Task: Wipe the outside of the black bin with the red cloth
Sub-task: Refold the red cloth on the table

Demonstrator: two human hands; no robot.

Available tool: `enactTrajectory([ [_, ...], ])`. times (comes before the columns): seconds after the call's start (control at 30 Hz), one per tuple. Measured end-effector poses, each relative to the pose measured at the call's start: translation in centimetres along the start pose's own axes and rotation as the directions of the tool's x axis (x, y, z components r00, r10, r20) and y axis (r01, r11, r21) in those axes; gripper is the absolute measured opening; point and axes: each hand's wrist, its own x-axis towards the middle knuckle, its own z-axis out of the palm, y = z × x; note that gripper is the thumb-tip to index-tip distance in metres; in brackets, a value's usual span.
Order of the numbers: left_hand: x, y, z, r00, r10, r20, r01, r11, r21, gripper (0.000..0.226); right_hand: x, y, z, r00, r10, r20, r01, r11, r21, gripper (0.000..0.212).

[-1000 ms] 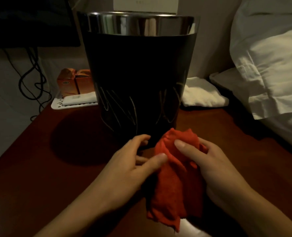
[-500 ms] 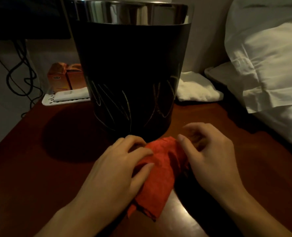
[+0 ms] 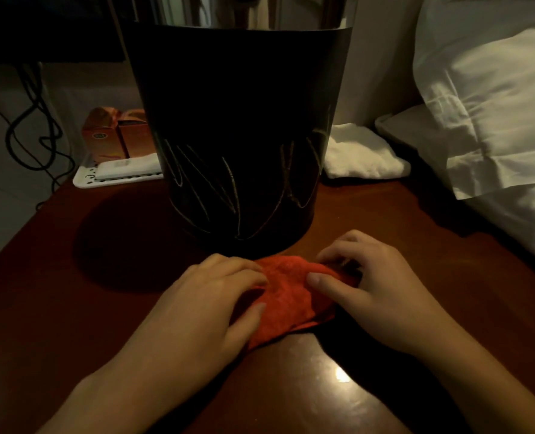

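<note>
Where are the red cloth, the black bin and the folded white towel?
red cloth (image 3: 286,296), head view, middle of the bunched fabric between the hands.
black bin (image 3: 241,120), head view, front of its dark wall.
folded white towel (image 3: 358,156), head view, its top surface.

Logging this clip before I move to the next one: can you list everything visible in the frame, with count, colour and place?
bin: one, black with thin pale scratch-like lines and a shiny metal rim, upright at the table's middle
cloth: one, red, bunched on the table in front of the bin
table: one, dark red-brown wood
tray: one, white, left of the bin
box: one, orange, on the tray
towel: one, white, folded, right of the bin
pillows: white, far right
cables: black, far left
hands: left and right, both gripping the cloth
</note>
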Motion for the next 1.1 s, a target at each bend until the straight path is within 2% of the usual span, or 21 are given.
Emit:
enactTrajectory([
  [0.07,0.0,0.4,0.1,0.997,-0.068,0.046,0.063,0.994,0.089,0.066,-0.1,-0.2,0.0,1.0,0.02,-0.008,-0.019,0.992,0.126,0.013],
  [0.13,-0.1,0.3,0.1,0.98,-0.159,0.121,0.133,0.972,0.195,0.09,-0.2,-0.3,0.1,0.998,-0.011,0.055,-0.001,0.977,0.211,0.024],
  [0.23,0.2,-0.2,-0.3,0.963,-0.235,0.132,0.193,0.944,0.266,0.102,-0.3,-0.5,0.5,0.984,-0.09,0.153,0.079,0.994,0.071,0.051],
  [0.27,0.2,-0.3,-0.4,0.958,-0.254,0.135,0.21,0.938,0.276,0.101,-0.3,-0.7,0.4,0.982,-0.095,0.161,0.093,0.995,0.023,0.052],
  [0.33,0.5,-0.4,-0.7,0.946,-0.278,0.165,0.242,0.948,0.206,0.083,-0.2,-0.9,0.3,0.984,-0.081,0.16,0.083,0.997,-0.007,0.047],
  [0.4,0.5,-0.6,-1.1,0.947,-0.267,0.178,0.271,0.963,0.003,0.054,-0.2,-1.1,0.3,0.99,-0.042,0.138,0.044,0.999,-0.011,0.042],
  [0.47,0.5,-0.8,-1.6,0.943,-0.253,0.218,0.303,0.922,-0.241,0.031,-0.4,-1.3,0.9,0.997,-0.051,0.054,0.056,0.995,-0.079,0.039],
  [0.53,0.4,-0.4,-2.1,0.942,-0.226,0.248,0.325,0.802,-0.501,0.021,-0.9,-1.7,1.8,0.982,-0.126,-0.142,0.106,0.984,-0.142,0.031],
  [0.57,0.4,-0.1,-2.4,0.945,-0.224,0.239,0.325,0.721,-0.612,0.018,-1.2,-2.1,2.1,0.956,-0.153,-0.25,0.128,0.985,-0.114,0.026],
  [0.63,0.4,0.4,-2.4,0.946,-0.231,0.227,0.316,0.504,-0.804,0.015,-1.7,-2.9,2.2,0.933,-0.144,-0.33,0.178,0.981,0.075,0.025],
  [0.67,0.4,0.7,-2.4,0.946,-0.227,0.233,0.306,0.376,-0.875,0.018,-1.9,-3.4,2.1,0.956,-0.108,-0.273,0.176,0.955,0.239,0.03],
  [0.7,0.3,0.9,-2.4,0.949,-0.209,0.234,0.284,0.258,-0.923,0.022,-2.0,-4.0,1.9,0.985,-0.072,-0.156,0.133,0.896,0.424,0.037],
  [0.73,0.3,1.2,-2.5,0.957,-0.18,0.226,0.257,0.17,-0.951,0.027,-2.1,-4.4,1.7,0.998,-0.06,-0.028,0.065,0.807,0.587,0.042],
  [0.77,0.3,1.5,-2.6,0.966,-0.153,0.209,0.23,0.132,-0.964,0.029,-2.2,-4.7,1.6,0.996,-0.057,0.064,-0.001,0.733,0.68,0.046],
  [0.8,0.2,1.7,-2.7,0.972,-0.145,0.186,0.208,0.154,-0.966,0.028,-2.2,-4.9,1.6,0.993,-0.051,0.104,-0.039,0.699,0.714,0.049],
  [0.83,0.3,2.0,-2.9,0.975,-0.162,0.154,0.189,0.229,-0.955,0.026,-2.2,-4.9,1.7,0.993,-0.028,0.112,-0.062,0.689,0.722,0.049],
  [0.9,0.2,2.1,-2.9,0.972,-0.232,0.046,0.154,0.474,-0.867,0.029,-1.9,-4.9,1.7,0.994,0.06,0.086,-0.104,0.688,0.718,0.047],
  [0.97,0.1,1.8,-2.9,0.954,-0.273,-0.128,0.121,0.737,-0.665,0.04,-1.7,-4.7,1.5,0.987,0.145,0.073,-0.153,0.689,0.708,0.038],
  [1.0,0.0,1.5,-2.9,0.946,-0.263,-0.188,0.106,0.802,-0.588,0.049,-1.6,-4.7,1.4,0.984,0.161,0.08,-0.17,0.685,0.708,0.034],
  [1.03,0.0,1.4,-2.8,0.949,-0.244,-0.199,0.087,0.812,-0.578,0.055,-1.6,-4.7,1.2,0.983,0.156,0.092,-0.175,0.681,0.711,0.03],
  [1.1,0.1,1.2,-2.8,0.976,-0.2,-0.084,0.088,0.719,-0.689,0.055,-1.6,-4.9,0.8,0.986,0.103,0.132,-0.167,0.678,0.716,0.026],
])
